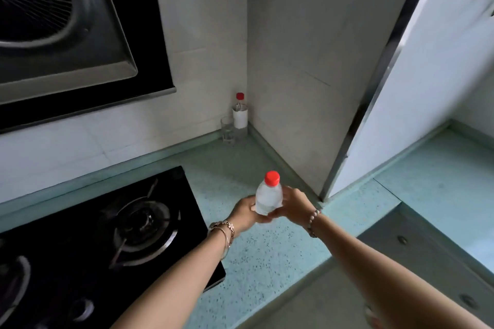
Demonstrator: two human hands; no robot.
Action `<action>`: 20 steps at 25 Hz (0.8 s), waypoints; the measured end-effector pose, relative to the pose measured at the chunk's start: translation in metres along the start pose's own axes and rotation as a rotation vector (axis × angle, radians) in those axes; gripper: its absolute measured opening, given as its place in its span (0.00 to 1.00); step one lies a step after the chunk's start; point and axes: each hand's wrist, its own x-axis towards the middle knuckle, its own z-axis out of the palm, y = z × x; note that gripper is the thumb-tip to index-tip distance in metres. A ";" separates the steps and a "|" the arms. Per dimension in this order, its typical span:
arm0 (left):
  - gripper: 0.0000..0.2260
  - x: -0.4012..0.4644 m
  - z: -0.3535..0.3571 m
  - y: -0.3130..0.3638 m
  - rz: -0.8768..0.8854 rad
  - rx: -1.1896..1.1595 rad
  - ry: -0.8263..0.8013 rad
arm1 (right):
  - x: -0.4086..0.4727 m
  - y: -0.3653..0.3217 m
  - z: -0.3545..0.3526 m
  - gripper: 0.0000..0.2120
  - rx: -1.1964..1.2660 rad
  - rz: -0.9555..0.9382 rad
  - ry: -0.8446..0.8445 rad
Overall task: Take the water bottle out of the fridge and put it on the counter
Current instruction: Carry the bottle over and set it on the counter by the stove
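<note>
A small clear water bottle (269, 196) with a red cap stands upright, its base at or just above the speckled pale-green counter (272, 248); my hands hide the base. My left hand (244, 212) wraps its lower left side. My right hand (292, 204) grips its right side. The fridge is not in view.
A black gas hob (112, 224) fills the counter's left part, right beside my left arm. In the back corner stand a second red-capped bottle (239, 115) and a drinking glass (228, 129). A range hood (61, 27) hangs upper left. A white panel (427, 75) rises on the right.
</note>
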 end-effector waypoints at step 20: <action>0.33 0.008 0.011 -0.034 -0.169 -0.061 0.036 | 0.018 0.064 0.036 0.37 0.402 0.103 -0.156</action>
